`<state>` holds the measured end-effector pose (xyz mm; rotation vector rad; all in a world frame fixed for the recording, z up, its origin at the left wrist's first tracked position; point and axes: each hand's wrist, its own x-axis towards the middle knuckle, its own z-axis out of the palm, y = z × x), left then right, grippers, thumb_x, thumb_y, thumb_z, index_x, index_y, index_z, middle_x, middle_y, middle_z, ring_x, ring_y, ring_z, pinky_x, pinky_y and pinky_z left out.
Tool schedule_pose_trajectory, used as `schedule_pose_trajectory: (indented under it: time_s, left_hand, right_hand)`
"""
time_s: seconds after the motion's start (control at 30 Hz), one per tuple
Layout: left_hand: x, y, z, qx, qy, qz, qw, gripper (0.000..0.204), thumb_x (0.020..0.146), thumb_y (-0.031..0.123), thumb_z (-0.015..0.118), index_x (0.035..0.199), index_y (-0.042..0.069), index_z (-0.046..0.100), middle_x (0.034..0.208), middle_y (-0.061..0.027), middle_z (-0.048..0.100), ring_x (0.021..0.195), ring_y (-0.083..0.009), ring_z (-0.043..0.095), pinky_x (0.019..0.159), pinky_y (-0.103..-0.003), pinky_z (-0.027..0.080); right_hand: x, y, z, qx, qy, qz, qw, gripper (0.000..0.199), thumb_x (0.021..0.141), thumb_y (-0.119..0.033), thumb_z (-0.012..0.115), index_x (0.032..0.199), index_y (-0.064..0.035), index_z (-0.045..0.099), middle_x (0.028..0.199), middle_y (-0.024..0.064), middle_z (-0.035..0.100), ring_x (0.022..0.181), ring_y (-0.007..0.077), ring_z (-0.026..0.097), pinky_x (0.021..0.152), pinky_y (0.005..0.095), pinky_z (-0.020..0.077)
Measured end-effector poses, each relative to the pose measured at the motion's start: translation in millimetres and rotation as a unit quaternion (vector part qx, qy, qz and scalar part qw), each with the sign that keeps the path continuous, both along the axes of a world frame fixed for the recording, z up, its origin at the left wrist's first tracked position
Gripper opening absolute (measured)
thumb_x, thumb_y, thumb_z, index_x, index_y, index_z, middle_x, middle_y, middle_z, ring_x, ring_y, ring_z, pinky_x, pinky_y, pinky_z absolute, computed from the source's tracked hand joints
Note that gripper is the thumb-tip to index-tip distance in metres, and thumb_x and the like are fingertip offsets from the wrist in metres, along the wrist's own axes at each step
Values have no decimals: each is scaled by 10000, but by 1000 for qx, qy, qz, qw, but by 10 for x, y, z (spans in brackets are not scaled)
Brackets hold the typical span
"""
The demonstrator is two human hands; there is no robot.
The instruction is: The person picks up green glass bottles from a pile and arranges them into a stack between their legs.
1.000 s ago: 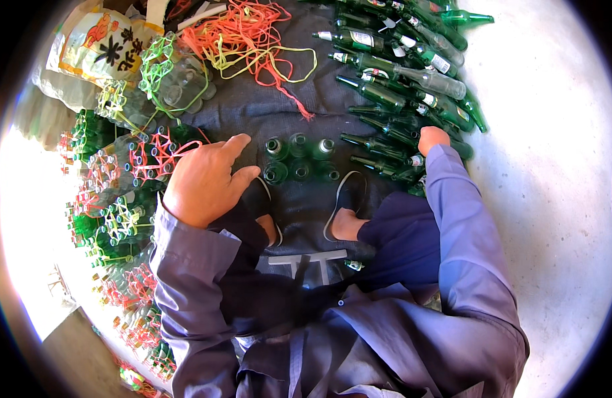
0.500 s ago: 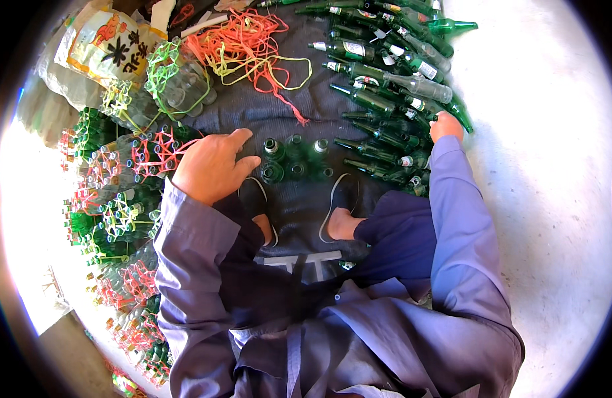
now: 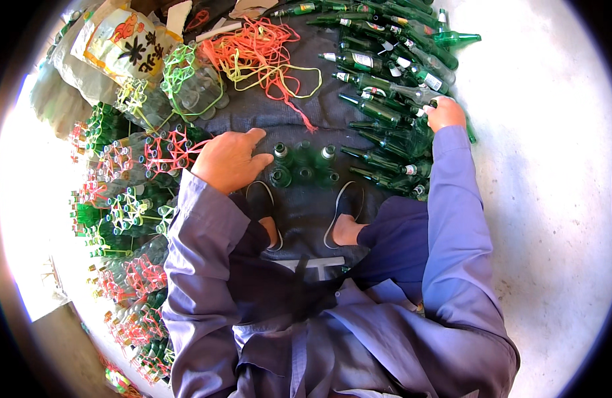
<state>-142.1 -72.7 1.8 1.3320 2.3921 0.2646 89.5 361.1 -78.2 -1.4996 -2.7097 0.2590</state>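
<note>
Several green glass bottles (image 3: pixel 305 174) stand upright in a tight cluster on the dark cloth, between my feet. Just left of them hovers my left hand (image 3: pixel 229 158), empty, with thumb and forefinger apart. On the right, many green bottles (image 3: pixel 379 113) lie on their sides in a heap, some bearing pale labels. My right hand (image 3: pixel 446 114) is closed at the heap's right edge on a green glass bottle (image 3: pixel 433 103); the fingers hide most of it.
Bundles of bottles tied with pink and green cord (image 3: pixel 130 209) line the left side. Ahead lies a tangle of orange and yellow cord (image 3: pixel 259 53), beside a printed sack (image 3: pixel 123 45). Pale concrete floor (image 3: pixel 532 166) stretches along the right.
My right hand has moved slightly away from me among the lying bottles. The whole view has shifted a little to the right; my left hand keeps its place beside the standing bottles.
</note>
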Motion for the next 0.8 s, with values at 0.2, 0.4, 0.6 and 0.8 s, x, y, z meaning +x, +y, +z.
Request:
schedule_pose_trajectory:
  time_s: [0.2,0.4,0.6,0.8]
  left_hand:
    - [22,49,1,-13,-8,5,1000,490,909,354,716,1289,52,651,1054,-196,763,1005,-410,715,865,-493,554]
    - [43,38,-4,-5,-3,-14,1000,479,904,342,722,1280,53,652,1043,-188,761,999,-409,714,863,-495,557]
    - [70,39,6,1,5,-24,1000,470,905,329,722,1276,49,655,1020,-201,754,976,-413,708,836,-498,558]
    - [-16,33,18,15,-4,-11,1000,478,902,314,722,1291,44,661,1018,-207,755,971,-419,706,833,-499,555]
  right_hand:
    - [-358,-230,71,-39,52,45,997,329,892,-348,778,1094,-88,766,1037,184,760,1023,387,714,909,482,555]
    - [-796,-400,-289,-100,89,76,988,305,876,-350,777,1017,-80,785,1009,182,765,984,377,724,877,478,565]
    - [-1288,-718,-569,-95,56,147,983,354,875,-378,771,1022,-56,764,1024,204,754,1026,403,706,914,494,554]
    - [-1688,-1280,-689,-80,84,215,970,350,864,-336,778,1087,-67,771,1054,203,759,1029,398,714,917,498,562]
